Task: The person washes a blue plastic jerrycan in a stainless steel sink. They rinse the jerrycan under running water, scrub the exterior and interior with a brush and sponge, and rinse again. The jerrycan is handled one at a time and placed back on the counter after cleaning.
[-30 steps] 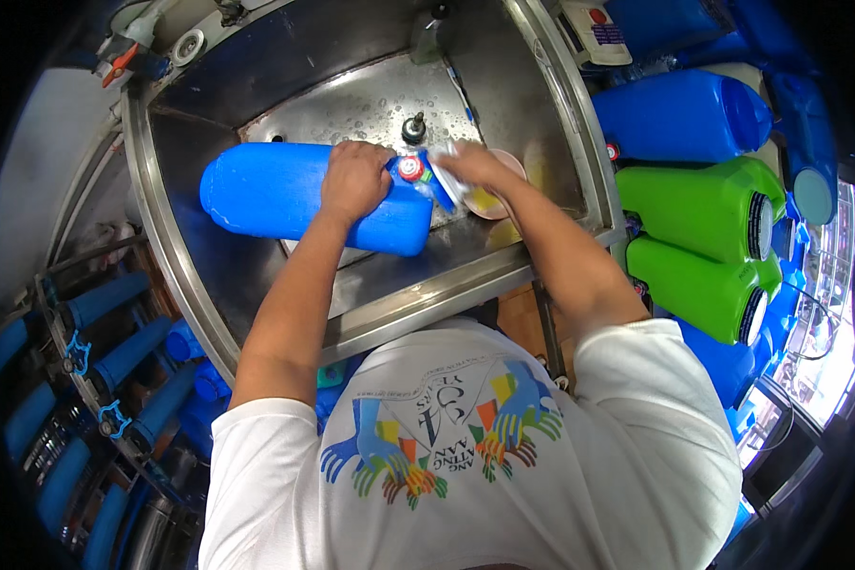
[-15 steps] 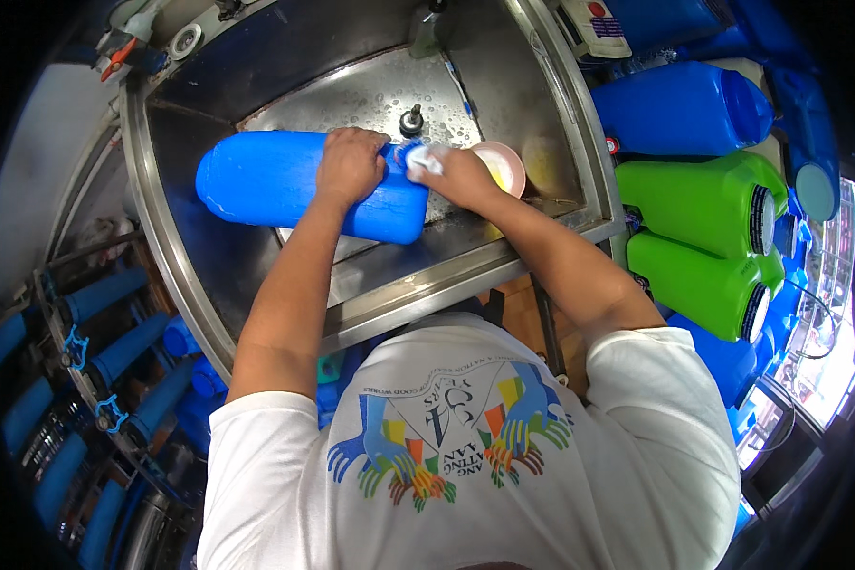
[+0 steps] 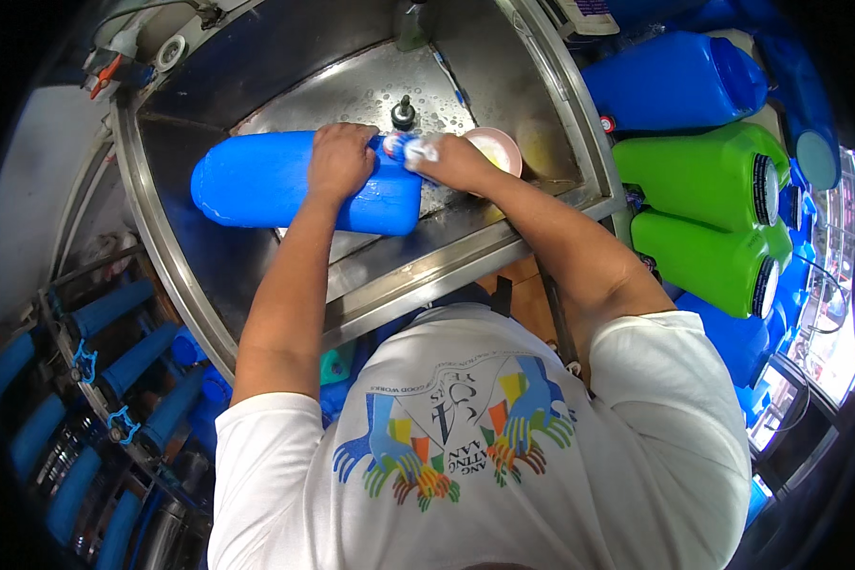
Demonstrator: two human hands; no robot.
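Note:
A large blue plastic jug (image 3: 256, 180) lies on its side over the steel sink. My left hand (image 3: 340, 163) is closed over its upper side, fingers curled at the far edge and hiding whatever they grip. My right hand (image 3: 461, 163) is closed round a small white object (image 3: 420, 150), smeared by motion, its kind unclear. The white object is against a small red, white and blue fitting (image 3: 394, 144) at the jug's far right part. Beyond my right hand, a pink bowl (image 3: 505, 142) with pale yellowish contents sits in the sink.
The sink rim (image 3: 427, 285) runs between me and the jug. A dark upright fitting (image 3: 404, 112), a thin brush-like stick (image 3: 446, 76) and a bottle (image 3: 412, 24) are in the basin. Green jugs (image 3: 693, 180) and a blue jug (image 3: 674, 84) crowd the right; a rack (image 3: 114, 366) stands left.
The view has shifted slightly. My right hand has moved a little left along the fitting with the white object. My left hand keeps its hold on the jug.

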